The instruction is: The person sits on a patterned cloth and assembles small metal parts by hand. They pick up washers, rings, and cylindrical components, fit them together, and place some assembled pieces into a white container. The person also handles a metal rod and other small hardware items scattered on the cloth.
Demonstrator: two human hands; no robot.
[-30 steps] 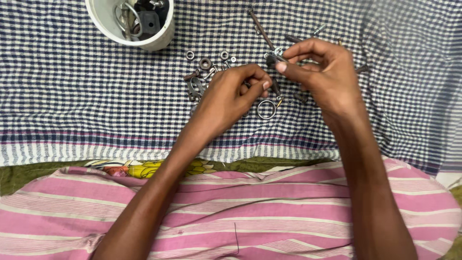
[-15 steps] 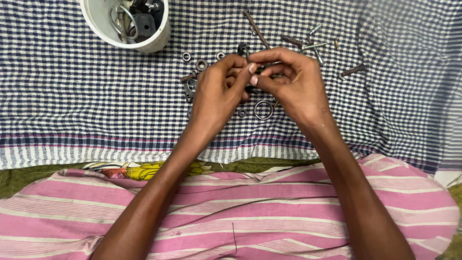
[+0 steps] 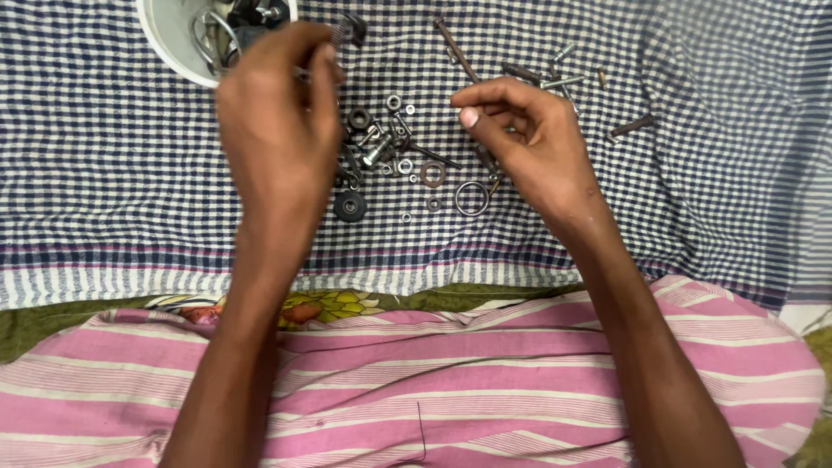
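The left hand hovers by the white cup, fingers pinching a small, blurred piece. Loose washers and bolts lie on the checked cloth. The right hand holds its fingers curled together, apparently empty.

Blue and white checked cloth lay flat, pink striped cloth was across the lap, a bit of flowery cloth peeked out between them
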